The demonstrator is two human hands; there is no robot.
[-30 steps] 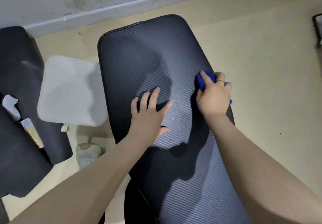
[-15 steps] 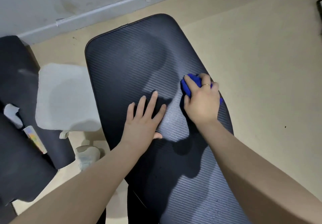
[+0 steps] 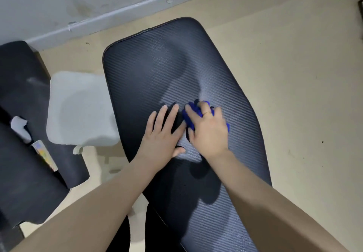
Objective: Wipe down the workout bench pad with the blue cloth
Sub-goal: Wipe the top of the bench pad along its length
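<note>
The black ribbed bench pad runs from the far wall toward me, slanting to the lower right. My right hand presses a bunched blue cloth onto the middle of the pad; only the cloth's edges show around my fingers. My left hand lies flat on the pad right beside it, fingers spread, almost touching the right hand.
A white square block sits on the beige floor left of the pad. Black padded pieces with a small label and a white scrap lie at the far left. A grey wall with a skirting strip runs behind.
My right hand has slid the blue cloth leftward from the pad's right edge to its middle, up against my left hand. The left hand stayed planted.
</note>
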